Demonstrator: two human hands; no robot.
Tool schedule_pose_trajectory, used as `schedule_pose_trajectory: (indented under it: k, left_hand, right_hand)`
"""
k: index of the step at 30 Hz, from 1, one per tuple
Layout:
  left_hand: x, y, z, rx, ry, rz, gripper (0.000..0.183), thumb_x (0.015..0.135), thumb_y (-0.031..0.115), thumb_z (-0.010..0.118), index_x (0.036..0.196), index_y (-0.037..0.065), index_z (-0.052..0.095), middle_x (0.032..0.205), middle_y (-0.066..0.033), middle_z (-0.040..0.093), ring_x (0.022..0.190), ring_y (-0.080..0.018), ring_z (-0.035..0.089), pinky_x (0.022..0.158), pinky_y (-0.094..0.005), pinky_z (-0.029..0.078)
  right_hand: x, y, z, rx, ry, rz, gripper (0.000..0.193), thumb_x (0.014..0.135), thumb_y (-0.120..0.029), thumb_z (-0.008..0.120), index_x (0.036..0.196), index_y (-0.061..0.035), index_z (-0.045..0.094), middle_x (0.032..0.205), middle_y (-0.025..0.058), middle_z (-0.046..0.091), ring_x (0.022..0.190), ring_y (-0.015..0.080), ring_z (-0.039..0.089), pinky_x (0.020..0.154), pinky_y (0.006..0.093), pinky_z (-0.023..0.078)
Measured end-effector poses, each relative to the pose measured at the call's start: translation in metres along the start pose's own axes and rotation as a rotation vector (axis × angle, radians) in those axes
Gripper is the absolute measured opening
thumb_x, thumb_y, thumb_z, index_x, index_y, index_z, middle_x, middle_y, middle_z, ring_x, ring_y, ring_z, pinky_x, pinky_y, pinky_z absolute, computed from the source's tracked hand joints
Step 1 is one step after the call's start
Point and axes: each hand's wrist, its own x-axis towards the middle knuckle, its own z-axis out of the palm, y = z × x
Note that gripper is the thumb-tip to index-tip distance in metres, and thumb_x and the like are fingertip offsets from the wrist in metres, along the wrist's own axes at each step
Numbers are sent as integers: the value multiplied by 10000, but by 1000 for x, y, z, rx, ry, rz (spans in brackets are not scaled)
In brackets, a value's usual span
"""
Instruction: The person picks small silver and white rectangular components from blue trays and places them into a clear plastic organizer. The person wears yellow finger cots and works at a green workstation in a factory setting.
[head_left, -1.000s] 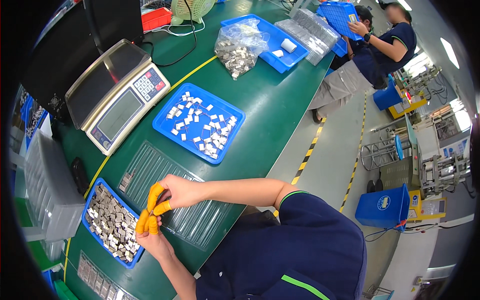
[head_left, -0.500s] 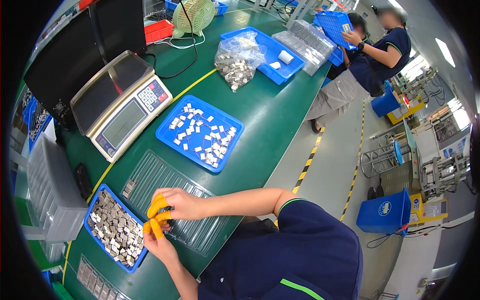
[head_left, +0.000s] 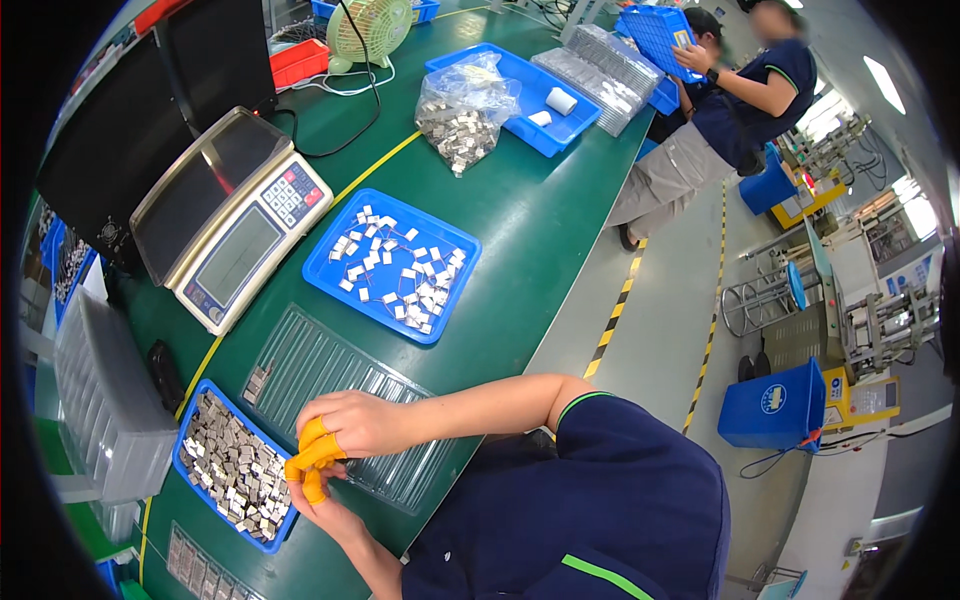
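Yellow finger cots cover several fingertips on both hands. My right hand (head_left: pixel 355 424) reaches in from the right, its fingers bent down and pressed against those of my left hand (head_left: pixel 322 505). Both hands are closed in a pinch, and whatever lies between the fingertips is hidden. Just left of them, a blue tray (head_left: pixel 220 507) is heaped with small grey-and-white rectangular pieces (head_left: pixel 235 465). Under and beyond my hands lies a clear ribbed plastic tray (head_left: pixel 335 358); a few such pieces (head_left: pixel 259 382) sit in its left end.
Farther off, another blue tray (head_left: pixel 448 233) carries white pieces with thin wires. A weighing scale (head_left: pixel 235 255) stands left of it. Behind are a plastic bag of pieces (head_left: pixel 460 125) and a green fan (head_left: pixel 370 30). Stacked clear trays (head_left: pixel 110 390) stand left. A co-worker (head_left: pixel 750 100) holds a blue crate.
My right fingertips have come down onto the left ones, and the fingers now overlap more closely. The whole view has shifted slightly.
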Motion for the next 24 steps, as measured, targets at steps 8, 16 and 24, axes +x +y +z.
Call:
schedule_pose_trajectory:
  k: [8, 16, 24]
  left_hand:
    - [4, -7, -9, -17, 54, -16, 233, 896, 214, 446, 944, 1, 525, 768, -90, 569, 565, -126, 518, 488, -231, 405]
    - [6, -15, -11, -42, 42, -39, 201, 946, 178, 452, 1030, 5, 508, 774, -79, 578, 587, -121, 530, 522, -221, 420]
    - [5, -7, 1, 19, 62, -19, 145, 928, 129, 474, 951, -6, 523, 761, -75, 572, 586, -96, 513, 528, -200, 404]
  right_hand:
    - [-8, 10, 4, 86, -31, 89, 153, 688, -135, 667, 831, -83, 650, 833, 21, 587, 876, 225, 576, 668, 325, 489]
    - [-7, 11, 2, 157, -45, 233, 129, 719, -137, 670, 839, -92, 660, 851, 19, 588, 868, 229, 565, 710, 333, 476]
    - [-7, 18, -1, 19, -11, 298, 133, 748, -133, 673, 867, -89, 635, 919, 34, 597, 908, 243, 557, 811, 358, 436]
